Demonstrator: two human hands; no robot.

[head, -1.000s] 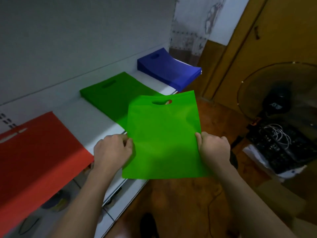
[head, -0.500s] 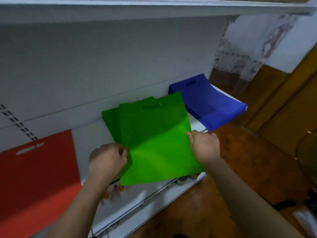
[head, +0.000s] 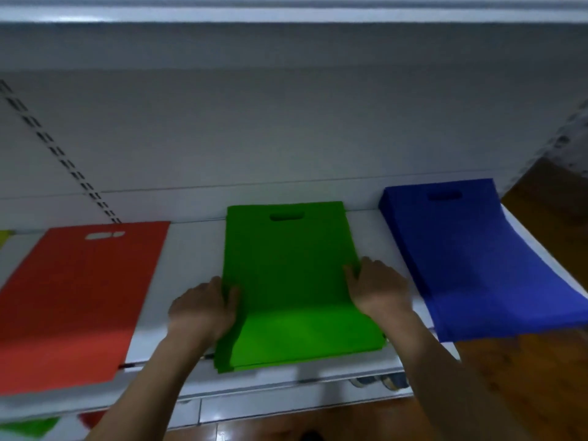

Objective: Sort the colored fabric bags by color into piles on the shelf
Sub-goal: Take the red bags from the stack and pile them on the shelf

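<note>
On the white shelf [head: 191, 249], our left hand [head: 203, 305] and right hand [head: 378, 288] rest on the side edges of the green pile [head: 286, 272], fingers fairly straight; whether they pinch the top bag we cannot tell. At nine o'clock lies the red pile [head: 79, 297], at three o'clock the blue pile [head: 461, 256], overhanging the edge.

Dim, cool light under the upper shelf; the rear halves of the bags sit in shadow while their front edges, nearest me, catch brighter light. The whole frame is soft with motion blur, strongest lower left, and wide-angle distortion bends the edges.
</note>
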